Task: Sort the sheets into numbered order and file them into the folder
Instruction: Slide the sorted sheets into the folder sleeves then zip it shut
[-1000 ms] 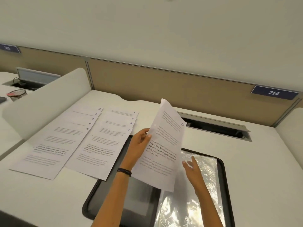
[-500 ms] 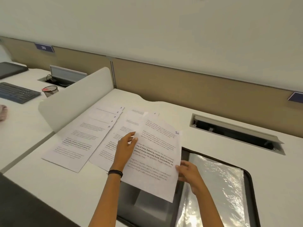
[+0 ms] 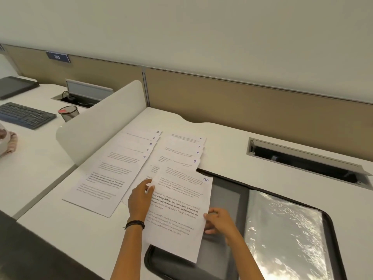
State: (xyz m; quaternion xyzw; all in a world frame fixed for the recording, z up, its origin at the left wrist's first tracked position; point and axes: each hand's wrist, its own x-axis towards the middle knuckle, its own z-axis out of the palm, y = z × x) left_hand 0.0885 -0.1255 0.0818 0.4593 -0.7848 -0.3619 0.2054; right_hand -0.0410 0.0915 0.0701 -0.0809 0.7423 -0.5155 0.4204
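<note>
Sheet (image 3: 181, 211), left hand (image 3: 140, 199) pinching, right hand (image 3: 219, 222) gripping edge

- An open folder (image 3: 228, 199) lies on the desk (image 3: 232, 150).
- Sheet 10 (image 3: 181, 209) overlaps the folder's left edge. The left hand (image 3: 139, 199) grips its left side, the right hand (image 3: 218, 221) its right.
- Just left of the folder: fanned sheets 6 to 9 (image 3: 181, 150); farther left, sheets 1 to 5 (image 3: 113, 168).
- Behind the folder: a cable hatch (image 3: 302, 160).
- Far left, past a divider (image 3: 101, 122): a keyboard (image 3: 24, 116) and mesh cup (image 3: 69, 113).
</note>
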